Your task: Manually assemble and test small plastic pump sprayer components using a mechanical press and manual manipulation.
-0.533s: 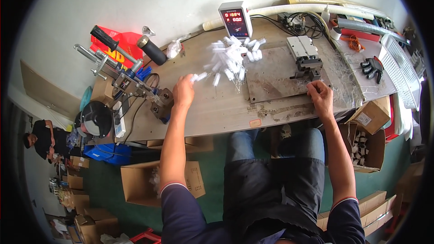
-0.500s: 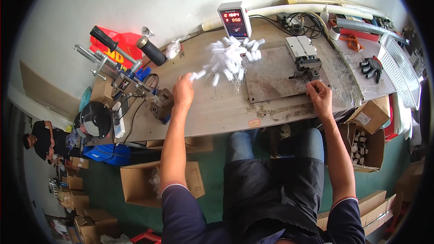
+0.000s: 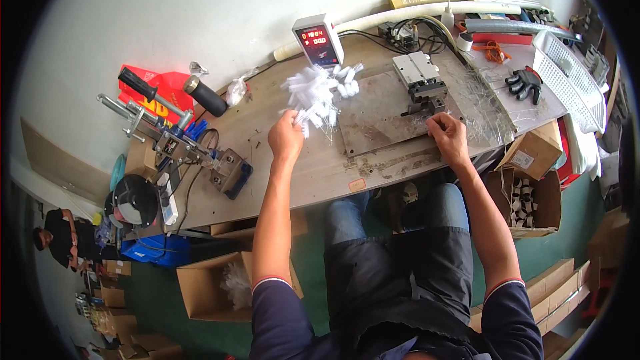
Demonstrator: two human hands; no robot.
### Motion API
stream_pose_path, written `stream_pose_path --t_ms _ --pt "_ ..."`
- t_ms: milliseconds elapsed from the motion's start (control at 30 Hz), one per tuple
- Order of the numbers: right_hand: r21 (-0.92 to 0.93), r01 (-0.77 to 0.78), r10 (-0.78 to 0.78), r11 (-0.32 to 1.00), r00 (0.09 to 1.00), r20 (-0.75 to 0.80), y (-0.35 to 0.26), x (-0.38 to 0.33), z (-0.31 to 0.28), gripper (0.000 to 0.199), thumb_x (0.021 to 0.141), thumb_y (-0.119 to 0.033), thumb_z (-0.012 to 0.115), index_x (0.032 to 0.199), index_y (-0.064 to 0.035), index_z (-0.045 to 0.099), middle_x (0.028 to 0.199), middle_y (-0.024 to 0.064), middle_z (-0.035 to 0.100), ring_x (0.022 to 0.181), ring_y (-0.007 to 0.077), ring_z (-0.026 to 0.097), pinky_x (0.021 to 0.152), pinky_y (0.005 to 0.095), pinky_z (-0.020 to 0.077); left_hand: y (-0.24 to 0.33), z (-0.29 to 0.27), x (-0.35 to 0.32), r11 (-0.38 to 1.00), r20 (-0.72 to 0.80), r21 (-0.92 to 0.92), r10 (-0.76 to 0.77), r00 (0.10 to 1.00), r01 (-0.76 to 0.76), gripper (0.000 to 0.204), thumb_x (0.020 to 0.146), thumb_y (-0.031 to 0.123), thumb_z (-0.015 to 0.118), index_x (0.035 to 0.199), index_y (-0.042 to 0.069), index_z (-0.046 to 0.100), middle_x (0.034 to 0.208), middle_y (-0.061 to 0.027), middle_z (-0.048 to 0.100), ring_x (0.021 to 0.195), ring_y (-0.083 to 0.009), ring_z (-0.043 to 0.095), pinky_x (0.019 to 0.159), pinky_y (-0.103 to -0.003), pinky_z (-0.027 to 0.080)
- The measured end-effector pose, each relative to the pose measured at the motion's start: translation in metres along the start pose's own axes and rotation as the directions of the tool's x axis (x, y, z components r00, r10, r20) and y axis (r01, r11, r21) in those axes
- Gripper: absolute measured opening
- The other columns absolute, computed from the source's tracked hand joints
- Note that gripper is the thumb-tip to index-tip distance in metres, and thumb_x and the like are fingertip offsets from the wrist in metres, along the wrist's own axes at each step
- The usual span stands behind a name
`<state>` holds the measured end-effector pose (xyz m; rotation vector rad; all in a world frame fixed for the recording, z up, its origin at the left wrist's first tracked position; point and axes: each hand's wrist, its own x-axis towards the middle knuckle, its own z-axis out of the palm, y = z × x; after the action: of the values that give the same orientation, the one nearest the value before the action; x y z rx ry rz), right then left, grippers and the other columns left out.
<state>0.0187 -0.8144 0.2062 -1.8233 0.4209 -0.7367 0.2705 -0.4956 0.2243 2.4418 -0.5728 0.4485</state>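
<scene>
My left hand is pinched shut on a white coil, a ribbed, spring-like piece, at the near edge of a pile of the same white coils. Thin wire-like ends stick out of the pile. My right hand has its fingers curled together just in front of a small metal clamping fixture, bolted on a steel plate. Whatever the right fingers hold, if anything, is hidden.
Behind the pile stands a counter box with a red display. A hand-lever press is at the left. To the right lie a black glove and a white basket. Cardboard boxes sit below the bench; another person is far left.
My left hand has moved right, from left of the pile to its near edge, with a coil in its fingers. My right hand stays beside the fixture. The whole view has shifted a little.
</scene>
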Motion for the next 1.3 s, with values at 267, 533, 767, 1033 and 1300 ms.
stream_pose_path --t_ms 267,533,767,1033,1300 --pt "-0.003 0.005 -0.005 1.0 1.0 0.017 0.0 0.001 0.002 0.019 0.096 -0.015 0.068 0.092 0.0033 0.069 0.07 0.0028 0.062 0.068 0.0077 0.054 0.064 0.028 0.0455 -0.032 0.0 0.021 0.766 0.079 -0.596 -0.246 0.966 0.243 0.012 0.09 -0.002 0.07 0.102 -0.004 0.069 0.093 -0.0041 0.072 0.081 -0.0115 0.065 0.077 -0.025 0.052" --pt "-0.091 0.026 -0.031 0.996 0.998 -0.047 0.009 0.006 0.003 0.019 0.094 -0.017 0.069 0.092 0.002 0.071 0.068 0.0068 0.063 0.065 0.0088 0.057 0.063 0.0299 0.0481 0.036 -0.014 0.0 0.726 0.01 -0.674 -0.176 0.984 0.136 0.031 0.106 0.017 0.058 0.124 -0.007 0.063 0.116 -0.0165 0.074 0.11 -0.0216 0.069 0.095 -0.034 0.052" --pt "0.012 0.121 -0.122 0.993 0.985 0.122 -0.026 -0.004 0.042 0.023 0.092 -0.021 0.07 0.1 -0.0002 0.073 0.08 0.0144 0.071 0.073 0.0171 0.067 0.067 0.0357 0.053 0.144 0.027 -0.056 0.011 0.529 -0.848 0.08 0.845 0.53 0.033 0.108 0.023 0.054 0.128 -0.003 0.058 0.131 -0.025 0.066 0.117 -0.0303 0.067 0.104 -0.041 0.051" --pt "0.137 -0.076 0.039 0.988 0.966 0.256 -0.058 -0.008 0.017 0.025 0.093 -0.02 0.071 0.097 0.0052 0.074 0.089 0.0091 0.076 0.077 0.0135 0.068 0.072 0.0331 0.0557 0.194 0.079 -0.081 -0.161 0.57 -0.773 0.249 0.783 0.613 0.033 0.108 0.024 0.054 0.125 -0.003 0.063 0.125 -0.0164 0.069 0.111 -0.0209 0.066 0.102 -0.035 0.049" --pt "-0.299 0.036 -0.01 0.954 0.996 0.085 -0.011 -0.002 -0.02 0.022 0.079 -0.023 0.067 0.081 -0.0015 0.072 0.065 0.0163 0.063 0.062 0.0278 0.065 0.063 0.0406 0.0518 0.198 0.079 -0.052 0.482 0.369 -0.822 0.047 0.928 0.303 0.03 0.108 0.024 0.054 0.121 0.0 0.068 0.107 -0.007 0.071 0.084 -0.013 0.068 0.065 -0.025 0.057"
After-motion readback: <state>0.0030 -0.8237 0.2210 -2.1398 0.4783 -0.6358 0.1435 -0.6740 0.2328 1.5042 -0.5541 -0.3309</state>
